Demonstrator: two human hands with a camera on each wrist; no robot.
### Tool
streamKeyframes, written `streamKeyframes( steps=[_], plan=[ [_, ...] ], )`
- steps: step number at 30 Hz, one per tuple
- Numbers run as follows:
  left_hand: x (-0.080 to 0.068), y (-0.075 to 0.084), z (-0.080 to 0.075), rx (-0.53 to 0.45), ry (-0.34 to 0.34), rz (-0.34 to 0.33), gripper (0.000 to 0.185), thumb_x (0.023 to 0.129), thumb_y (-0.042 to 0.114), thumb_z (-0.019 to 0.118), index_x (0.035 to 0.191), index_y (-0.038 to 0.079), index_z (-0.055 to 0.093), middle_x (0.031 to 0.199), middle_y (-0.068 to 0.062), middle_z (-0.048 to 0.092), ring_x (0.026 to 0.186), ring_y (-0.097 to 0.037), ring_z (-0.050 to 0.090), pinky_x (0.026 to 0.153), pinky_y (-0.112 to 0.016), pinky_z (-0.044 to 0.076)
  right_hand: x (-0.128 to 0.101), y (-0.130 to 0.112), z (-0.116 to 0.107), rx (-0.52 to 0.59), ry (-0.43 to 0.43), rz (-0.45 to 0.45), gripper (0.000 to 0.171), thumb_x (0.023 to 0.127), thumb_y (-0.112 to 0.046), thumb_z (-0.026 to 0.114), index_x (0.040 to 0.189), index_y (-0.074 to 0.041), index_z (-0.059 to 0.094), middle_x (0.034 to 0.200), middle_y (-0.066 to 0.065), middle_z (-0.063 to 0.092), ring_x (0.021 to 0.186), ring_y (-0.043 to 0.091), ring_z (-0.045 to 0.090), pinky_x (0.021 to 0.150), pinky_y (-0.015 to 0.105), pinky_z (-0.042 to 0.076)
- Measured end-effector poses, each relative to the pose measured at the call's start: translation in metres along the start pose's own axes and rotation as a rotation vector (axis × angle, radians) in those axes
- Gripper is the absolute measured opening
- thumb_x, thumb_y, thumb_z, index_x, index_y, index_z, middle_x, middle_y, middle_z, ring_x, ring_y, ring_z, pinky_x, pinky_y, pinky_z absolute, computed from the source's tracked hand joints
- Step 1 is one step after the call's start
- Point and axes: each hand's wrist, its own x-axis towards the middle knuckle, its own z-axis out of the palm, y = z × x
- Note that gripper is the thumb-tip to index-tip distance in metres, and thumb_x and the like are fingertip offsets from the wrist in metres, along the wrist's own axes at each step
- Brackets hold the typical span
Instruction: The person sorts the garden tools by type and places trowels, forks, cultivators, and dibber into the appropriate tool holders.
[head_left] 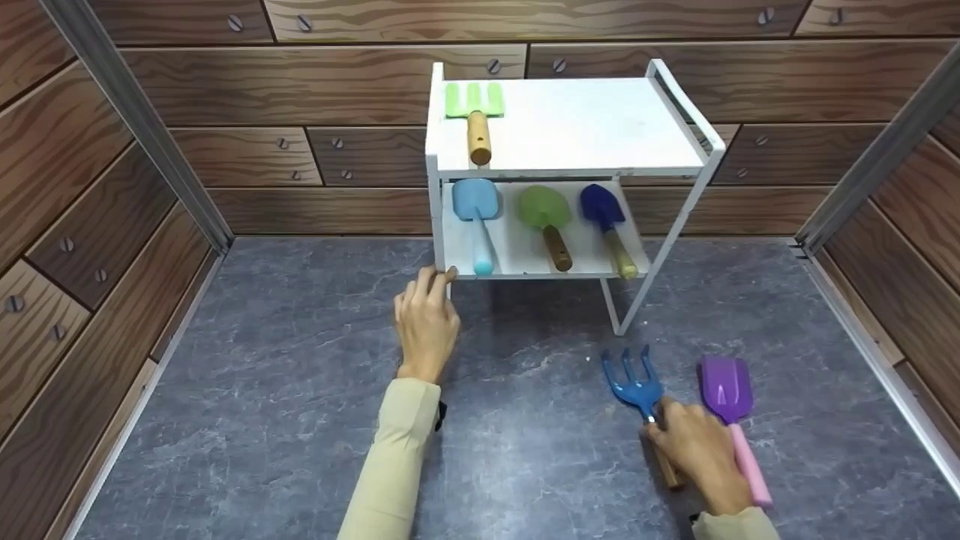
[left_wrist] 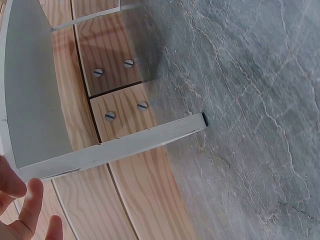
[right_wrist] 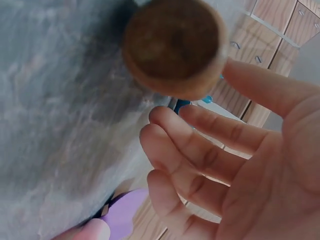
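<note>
My left hand [head_left: 429, 300] rests with straight fingers against the front left corner of the lower board of a white two-tier shelf [head_left: 585, 127]. In the left wrist view its fingertips [left_wrist: 27, 212] lie just under the board's edge [left_wrist: 115, 147]. My right hand [head_left: 697, 446] lies over the wooden handle of a blue toy fork [head_left: 634, 382] on the grey floor. In the right wrist view the handle's round end [right_wrist: 172, 45] sits between thumb and spread fingers [right_wrist: 200, 145], which are not closed round it. A purple shovel [head_left: 726, 390] with a pink handle lies beside it.
A green fork [head_left: 475, 105] with a wooden handle lies on the top board. On the lower board lie a light blue shovel [head_left: 476, 201], a green trowel [head_left: 544, 208] and a dark blue trowel [head_left: 601, 204]. Wood-patterned walls close in three sides.
</note>
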Motion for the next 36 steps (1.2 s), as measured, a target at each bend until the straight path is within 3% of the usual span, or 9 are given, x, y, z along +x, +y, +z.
streamKeyframes(
  steps=[8, 22, 31, 36],
  plan=[
    [-0.001, -0.003, -0.002, 0.004, 0.005, 0.005, 0.031, 0.083, -0.011, 0.065, 0.107, 0.007, 0.073, 0.109, -0.007, 0.065, 0.085, -0.028, 0.063, 0.073, -0.045, 0.048, 0.001, -0.003, 0.004, 0.012, -0.069, 0.024, 0.024, 0.084, -0.02, 0.079, 0.078, -0.009, 0.058, 0.069, 0.006, 0.057, 0.066, 0.029, 0.059, 0.06, 0.053, 0.049],
    [0.0, -0.001, -0.001, 0.004, -0.013, -0.001, 0.032, 0.08, -0.012, 0.065, 0.106, 0.006, 0.072, 0.111, -0.008, 0.066, 0.087, -0.029, 0.064, 0.073, -0.045, 0.048, -0.002, -0.001, 0.001, 0.041, -0.048, 0.061, 0.021, 0.088, -0.019, 0.071, 0.075, -0.01, 0.057, 0.065, 0.005, 0.053, 0.063, 0.027, 0.057, 0.058, 0.05, 0.047],
    [-0.001, -0.003, 0.0, 0.002, -0.003, 0.009, 0.032, 0.084, -0.012, 0.064, 0.108, 0.007, 0.073, 0.109, -0.007, 0.065, 0.086, -0.028, 0.064, 0.074, -0.045, 0.048, -0.005, 0.003, 0.011, 0.066, 0.181, -0.018, 0.022, 0.087, -0.01, 0.065, 0.073, -0.007, 0.049, 0.065, 0.008, 0.048, 0.06, 0.031, 0.053, 0.057, 0.054, 0.046],
    [0.001, -0.002, 0.001, 0.005, 0.011, 0.017, 0.029, 0.085, -0.011, 0.065, 0.106, 0.007, 0.073, 0.108, -0.007, 0.065, 0.086, -0.028, 0.064, 0.074, -0.046, 0.049, -0.003, 0.002, 0.011, 0.102, 0.228, -0.02, 0.021, 0.087, -0.007, 0.063, 0.076, -0.006, 0.045, 0.064, 0.007, 0.044, 0.059, 0.031, 0.052, 0.058, 0.056, 0.046]
  ],
)
